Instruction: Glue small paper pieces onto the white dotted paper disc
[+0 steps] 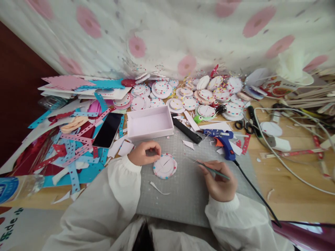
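A round white paper disc [165, 167], edged with red and blue dots and marked by a dark slit or line across its middle, lies on the grey cutting mat [183, 198]. My left hand [145, 153] is closed, thumb and fingertips pinched at the disc's upper left rim. To the right of the disc, my right hand [221, 181] grips slim dark green tweezers [213, 170], their fine tip pointing left and apart from the disc. A curled white paper strip [159, 189] rests just below the disc.
Behind the mat stand an open white box [150, 122], a black utility knife [187, 130] and a blue glue gun [221, 139] with its cord trailing right. A phone [108, 130] lies among paper scraps at left. Several decorated discs [183, 99] are piled at the back.
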The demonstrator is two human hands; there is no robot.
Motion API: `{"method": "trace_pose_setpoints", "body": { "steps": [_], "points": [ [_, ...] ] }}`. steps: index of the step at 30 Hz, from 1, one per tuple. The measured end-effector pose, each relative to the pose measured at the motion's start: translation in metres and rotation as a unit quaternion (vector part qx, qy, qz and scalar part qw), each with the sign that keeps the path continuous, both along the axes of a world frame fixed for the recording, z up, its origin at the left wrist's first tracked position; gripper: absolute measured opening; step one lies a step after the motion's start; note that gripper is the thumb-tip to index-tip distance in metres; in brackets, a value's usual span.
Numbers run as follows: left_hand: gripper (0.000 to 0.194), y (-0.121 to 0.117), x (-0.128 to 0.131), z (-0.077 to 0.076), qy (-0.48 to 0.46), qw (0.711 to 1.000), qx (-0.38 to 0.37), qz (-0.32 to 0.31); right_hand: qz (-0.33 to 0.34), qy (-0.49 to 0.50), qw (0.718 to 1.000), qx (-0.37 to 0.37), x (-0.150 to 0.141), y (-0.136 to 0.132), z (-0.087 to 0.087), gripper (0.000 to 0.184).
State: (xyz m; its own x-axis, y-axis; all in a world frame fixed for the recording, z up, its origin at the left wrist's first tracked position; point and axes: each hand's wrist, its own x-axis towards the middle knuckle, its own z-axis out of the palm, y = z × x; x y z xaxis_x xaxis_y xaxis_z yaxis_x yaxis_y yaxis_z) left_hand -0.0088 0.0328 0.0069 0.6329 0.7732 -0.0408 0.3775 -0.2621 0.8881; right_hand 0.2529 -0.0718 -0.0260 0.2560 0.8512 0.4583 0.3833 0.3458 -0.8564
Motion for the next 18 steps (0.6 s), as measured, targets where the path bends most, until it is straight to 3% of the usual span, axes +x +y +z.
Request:
{"method": "trace_pose_setpoints", "body": {
  "steps": [3,6,12,18],
  "points": [
    [0.011,-0.001,0.001,-0.002,0.002,1.000,-0.013,0.011,-0.030,0.089,0.995,-0.033,-0.003,0.016,0.009,0.015],
    [0.021,-0.001,0.001,-0.006,-0.019,0.998,-0.036,0.041,0.002,0.121,0.992,-0.036,-0.017,0.036,0.018,0.016],
    [0.036,0.000,0.000,-0.011,-0.056,0.992,-0.092,0.063,0.128,0.023,0.991,0.032,-0.049,0.051,0.018,0.013],
    [0.033,-0.001,0.001,-0.009,-0.060,0.991,-0.108,0.048,0.179,-0.044,0.981,0.064,-0.047,0.045,0.016,0.022]
  ]
}}
